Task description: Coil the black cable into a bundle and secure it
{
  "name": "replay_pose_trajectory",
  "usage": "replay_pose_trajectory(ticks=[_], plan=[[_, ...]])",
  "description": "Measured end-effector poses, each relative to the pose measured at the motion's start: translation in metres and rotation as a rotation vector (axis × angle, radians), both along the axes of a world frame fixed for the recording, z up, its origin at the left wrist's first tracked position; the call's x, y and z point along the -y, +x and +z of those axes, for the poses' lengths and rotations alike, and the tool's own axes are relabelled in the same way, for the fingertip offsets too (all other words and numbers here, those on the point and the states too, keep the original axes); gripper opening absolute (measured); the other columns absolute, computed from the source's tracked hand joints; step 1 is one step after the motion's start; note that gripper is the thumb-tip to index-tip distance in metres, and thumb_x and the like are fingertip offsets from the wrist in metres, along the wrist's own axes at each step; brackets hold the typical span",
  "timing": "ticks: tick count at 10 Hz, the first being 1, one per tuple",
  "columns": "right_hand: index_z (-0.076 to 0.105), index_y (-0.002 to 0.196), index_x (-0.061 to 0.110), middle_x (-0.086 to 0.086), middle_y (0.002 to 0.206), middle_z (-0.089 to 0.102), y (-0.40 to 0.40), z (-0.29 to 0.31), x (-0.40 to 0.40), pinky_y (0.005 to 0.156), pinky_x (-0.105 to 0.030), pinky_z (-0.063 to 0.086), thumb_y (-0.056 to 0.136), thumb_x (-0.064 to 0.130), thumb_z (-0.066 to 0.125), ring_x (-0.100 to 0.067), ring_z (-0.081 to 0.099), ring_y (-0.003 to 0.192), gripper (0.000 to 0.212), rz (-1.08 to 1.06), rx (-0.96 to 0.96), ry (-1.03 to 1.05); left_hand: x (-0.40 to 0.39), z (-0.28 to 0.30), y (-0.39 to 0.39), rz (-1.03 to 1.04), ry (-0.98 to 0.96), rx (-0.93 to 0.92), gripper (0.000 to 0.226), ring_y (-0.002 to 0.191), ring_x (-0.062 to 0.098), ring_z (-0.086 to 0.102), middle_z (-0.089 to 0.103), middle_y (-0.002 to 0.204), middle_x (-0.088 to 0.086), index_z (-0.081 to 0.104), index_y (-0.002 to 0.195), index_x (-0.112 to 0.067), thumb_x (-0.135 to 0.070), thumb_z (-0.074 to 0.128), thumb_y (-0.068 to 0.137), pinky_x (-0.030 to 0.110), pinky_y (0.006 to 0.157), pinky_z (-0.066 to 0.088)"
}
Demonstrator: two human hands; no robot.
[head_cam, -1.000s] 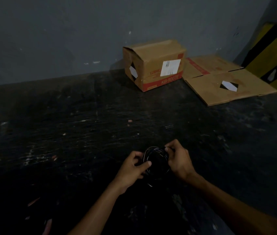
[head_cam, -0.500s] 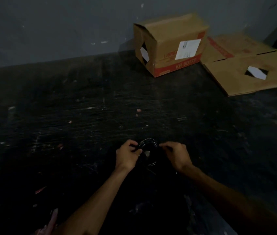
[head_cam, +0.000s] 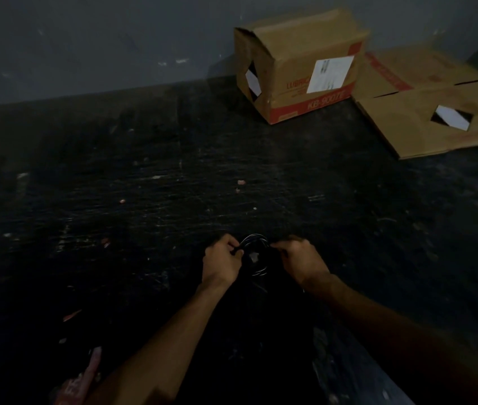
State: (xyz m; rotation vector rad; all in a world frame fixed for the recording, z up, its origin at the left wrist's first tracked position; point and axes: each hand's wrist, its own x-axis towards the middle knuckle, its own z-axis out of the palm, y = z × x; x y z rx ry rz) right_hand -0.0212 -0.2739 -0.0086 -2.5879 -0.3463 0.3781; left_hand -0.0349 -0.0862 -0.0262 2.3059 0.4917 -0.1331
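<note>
The black cable [head_cam: 256,244] is wound into a small round coil, held just above the dark floor between both hands. My left hand [head_cam: 221,263] pinches the coil's left side with thumb and fingers. My right hand [head_cam: 300,260] grips its right side, fingers closed on the loops. Thin glints show on the top and lower right loops; the rest of the coil is lost against the dark surface, and any loose end is hidden.
A cardboard box [head_cam: 302,65] with a white label stands at the back against the grey wall [head_cam: 100,39]. Flattened cardboard [head_cam: 436,112] lies to its right. The dark scuffed floor [head_cam: 144,200] carries small debris; a reddish object [head_cam: 85,375] sits at the bottom left.
The view has tilted down and the box sits higher in frame. The hands have moved apart to the coil's two sides; the coil looks narrower than one second ago.
</note>
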Motion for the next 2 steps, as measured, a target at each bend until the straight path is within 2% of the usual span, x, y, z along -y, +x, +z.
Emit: replay_pose_trajectory(ticks=[1, 2], plan=[[0.055, 0.131, 0.025, -0.013, 0.131, 0.056, -0.005, 0.000, -0.001, 0.096, -0.041, 0.050, 0.093, 0.013, 0.050, -0.029, 0.061, 0.111, 0.041, -0.016, 0.003, 0.041, 0.002, 0.002, -0.001, -0.005, 0.008, 0.029, 0.011, 0.091, 0.018, 0.062, 0.060, 0.094, -0.003, 0.061, 0.101, -0.022, -0.023, 0.063, 0.090, 0.026, 0.077, 0.047], [0.039, 0.143, 0.027, -0.016, 0.137, 0.049, -0.021, -0.002, 0.001, 0.104, -0.038, 0.044, 0.091, 0.010, 0.051, -0.032, 0.051, 0.123, 0.056, -0.123, -0.021, 0.169, 0.000, 0.001, -0.012, 0.120, -0.044, 0.073, 0.027, 0.098, 0.020, 0.057, 0.055, 0.117, 0.006, 0.054, 0.118, -0.019, -0.023, 0.059, 0.092, 0.029, 0.084, 0.044]])
